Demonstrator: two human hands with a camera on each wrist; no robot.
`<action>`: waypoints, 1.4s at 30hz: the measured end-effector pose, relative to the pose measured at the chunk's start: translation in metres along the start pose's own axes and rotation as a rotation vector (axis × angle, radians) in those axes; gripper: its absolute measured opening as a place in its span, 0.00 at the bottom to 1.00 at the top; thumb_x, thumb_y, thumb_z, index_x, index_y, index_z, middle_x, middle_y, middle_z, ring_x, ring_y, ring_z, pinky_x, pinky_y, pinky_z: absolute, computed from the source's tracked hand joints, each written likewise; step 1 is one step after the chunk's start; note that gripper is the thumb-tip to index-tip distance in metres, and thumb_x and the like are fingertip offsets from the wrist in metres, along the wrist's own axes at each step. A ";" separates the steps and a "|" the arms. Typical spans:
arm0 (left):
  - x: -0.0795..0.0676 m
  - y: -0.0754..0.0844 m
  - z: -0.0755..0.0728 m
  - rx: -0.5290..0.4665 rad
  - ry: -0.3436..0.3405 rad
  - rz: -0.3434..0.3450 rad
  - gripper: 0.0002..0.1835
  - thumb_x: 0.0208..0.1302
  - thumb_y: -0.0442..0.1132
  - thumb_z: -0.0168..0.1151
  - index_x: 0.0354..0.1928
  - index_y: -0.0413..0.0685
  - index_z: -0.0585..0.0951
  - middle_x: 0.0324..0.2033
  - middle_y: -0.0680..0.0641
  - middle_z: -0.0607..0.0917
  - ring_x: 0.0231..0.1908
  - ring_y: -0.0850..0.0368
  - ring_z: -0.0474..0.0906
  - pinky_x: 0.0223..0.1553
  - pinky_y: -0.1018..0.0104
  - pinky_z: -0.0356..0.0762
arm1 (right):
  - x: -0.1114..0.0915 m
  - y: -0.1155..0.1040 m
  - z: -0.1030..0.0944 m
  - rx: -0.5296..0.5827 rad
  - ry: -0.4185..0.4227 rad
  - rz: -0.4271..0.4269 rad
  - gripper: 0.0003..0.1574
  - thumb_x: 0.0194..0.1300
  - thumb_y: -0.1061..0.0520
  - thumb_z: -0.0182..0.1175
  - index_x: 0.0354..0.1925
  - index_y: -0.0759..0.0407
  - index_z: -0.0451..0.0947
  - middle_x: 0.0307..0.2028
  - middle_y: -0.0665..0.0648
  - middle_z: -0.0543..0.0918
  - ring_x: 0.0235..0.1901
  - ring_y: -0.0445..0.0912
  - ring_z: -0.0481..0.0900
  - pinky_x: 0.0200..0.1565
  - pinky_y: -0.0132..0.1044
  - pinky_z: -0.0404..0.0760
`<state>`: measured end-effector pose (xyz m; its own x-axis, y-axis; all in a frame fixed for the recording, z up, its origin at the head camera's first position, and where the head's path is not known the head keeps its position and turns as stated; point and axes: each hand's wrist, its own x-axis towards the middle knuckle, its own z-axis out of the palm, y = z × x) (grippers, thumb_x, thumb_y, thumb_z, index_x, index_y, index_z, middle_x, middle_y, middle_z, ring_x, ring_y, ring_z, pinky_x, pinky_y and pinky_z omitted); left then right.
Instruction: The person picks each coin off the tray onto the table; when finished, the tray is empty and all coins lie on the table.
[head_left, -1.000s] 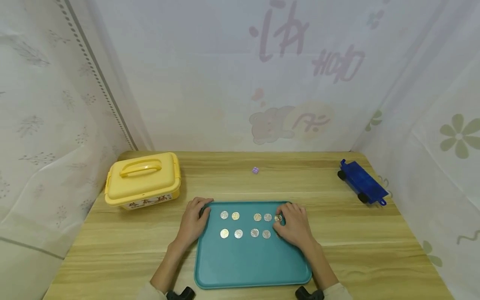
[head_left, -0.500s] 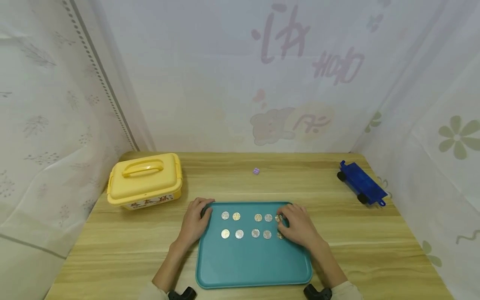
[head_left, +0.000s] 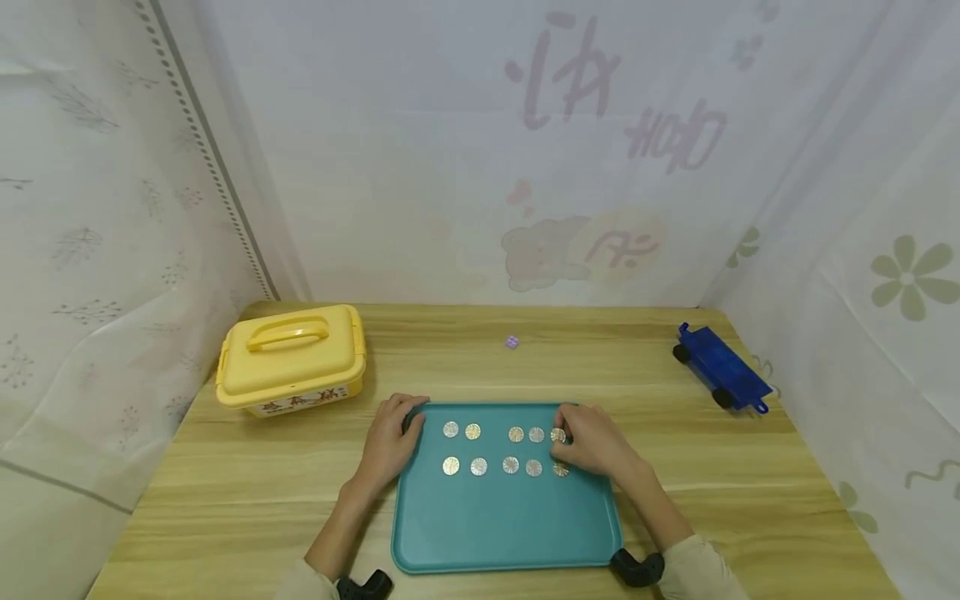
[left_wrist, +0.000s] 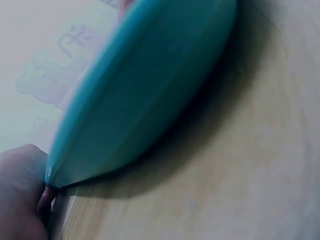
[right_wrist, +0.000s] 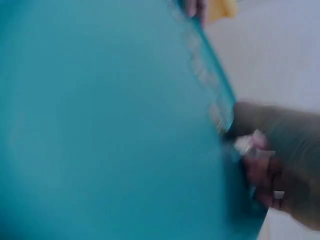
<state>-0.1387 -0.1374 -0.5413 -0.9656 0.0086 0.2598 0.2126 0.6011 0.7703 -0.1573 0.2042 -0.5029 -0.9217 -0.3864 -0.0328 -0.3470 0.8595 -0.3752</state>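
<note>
A teal tray (head_left: 502,525) lies on the table, bearing two rows of coin-like gold and silver discs with radiating lines. My left hand (head_left: 390,446) holds the tray's far left corner, its thumb along the rim; the left wrist view shows the tray's outer side (left_wrist: 150,90) and that hand (left_wrist: 22,195) at its corner. At the far right of the upper row, my right hand (head_left: 596,442) has thumb and forefinger around a disc (head_left: 558,435). Just below them lies another gold disc (head_left: 561,470). Blur in the right wrist view hides the fingers' exact contact.
A yellow lidded box (head_left: 292,354) with a handle stands at the back left. Behind the tray lies a small purple piece (head_left: 512,342). A blue wheeled toy trailer (head_left: 722,367) sits at the right. Patterned cloth (head_left: 420,167) hangs around the table.
My right thumb and wrist have shifted, uncovering the gold disc at the lower row's right end. The left hand keeps its place at the tray corner. The head view has shifted slightly.
</note>
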 end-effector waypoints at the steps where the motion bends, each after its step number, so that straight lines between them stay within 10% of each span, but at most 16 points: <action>1: 0.000 0.000 0.000 -0.001 0.001 -0.001 0.15 0.68 0.32 0.62 0.55 0.45 0.83 0.46 0.47 0.82 0.46 0.53 0.74 0.47 0.55 0.74 | -0.002 0.001 0.002 0.009 0.014 -0.004 0.11 0.51 0.55 0.65 0.34 0.51 0.74 0.22 0.44 0.70 0.23 0.39 0.66 0.31 0.33 0.66; 9: 0.001 0.001 -0.001 -0.003 0.006 -0.004 0.14 0.68 0.33 0.62 0.55 0.45 0.83 0.46 0.46 0.82 0.47 0.52 0.74 0.48 0.54 0.74 | -0.012 0.001 0.008 -0.012 0.121 -0.094 0.12 0.58 0.58 0.64 0.42 0.50 0.80 0.32 0.44 0.76 0.30 0.37 0.69 0.33 0.31 0.72; 16: 0.000 0.001 0.000 0.000 0.003 -0.003 0.14 0.68 0.33 0.62 0.54 0.44 0.84 0.45 0.46 0.82 0.47 0.51 0.74 0.48 0.54 0.74 | -0.016 0.001 0.004 -0.008 0.050 -0.102 0.15 0.66 0.55 0.66 0.50 0.55 0.83 0.38 0.48 0.80 0.33 0.37 0.71 0.34 0.31 0.74; 30: 0.001 0.001 -0.001 0.000 -0.001 -0.020 0.14 0.68 0.33 0.62 0.55 0.45 0.84 0.46 0.46 0.82 0.46 0.52 0.73 0.47 0.55 0.74 | -0.013 0.009 0.005 -0.053 0.141 -0.247 0.11 0.60 0.55 0.69 0.42 0.56 0.85 0.34 0.48 0.81 0.30 0.35 0.70 0.32 0.28 0.74; 42: 0.000 0.001 0.001 -0.006 -0.001 -0.027 0.14 0.68 0.33 0.62 0.55 0.46 0.84 0.46 0.47 0.82 0.47 0.52 0.74 0.48 0.54 0.74 | -0.022 0.050 -0.007 0.203 0.350 -0.109 0.12 0.61 0.60 0.69 0.45 0.57 0.85 0.34 0.47 0.80 0.32 0.35 0.73 0.34 0.30 0.77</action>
<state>-0.1382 -0.1361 -0.5411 -0.9712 -0.0064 0.2383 0.1875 0.5966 0.7803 -0.1560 0.2580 -0.5148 -0.8968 -0.3042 0.3213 -0.4369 0.7228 -0.5353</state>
